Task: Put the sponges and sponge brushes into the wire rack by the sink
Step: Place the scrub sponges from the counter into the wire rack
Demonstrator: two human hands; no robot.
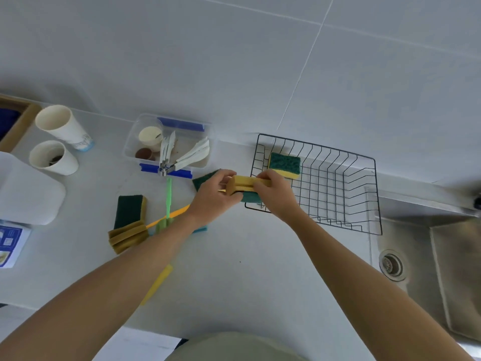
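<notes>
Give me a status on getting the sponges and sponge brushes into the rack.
Done: one green-and-yellow sponge lies in the wire rack. In hand: the left hand and right hand together hold a tan sponge brush at the rack's near-left corner. Left on the counter: a dark green sponge, an orange-handled sponge brush, a green-handled brush, and more sponges partly hidden under the hands.

A pale grey countertop (pixel 247 269) carries a black wire rack (pixel 338 194) at the far right, just beside the steel sink (pixel 416 256). At the far left stand two paper cups (pixel 61 140), with a clear plastic tub (pixel 169 144) to their right. Nearer, left of centre, lie a green-and-yellow sponge (pixel 130 211), a tan sponge brush (pixel 127 237) and a green-handled brush (pixel 168 196), while a white tray (pixel 26 194) and a printed leaflet (pixel 10 243) sit at the left edge.
</notes>
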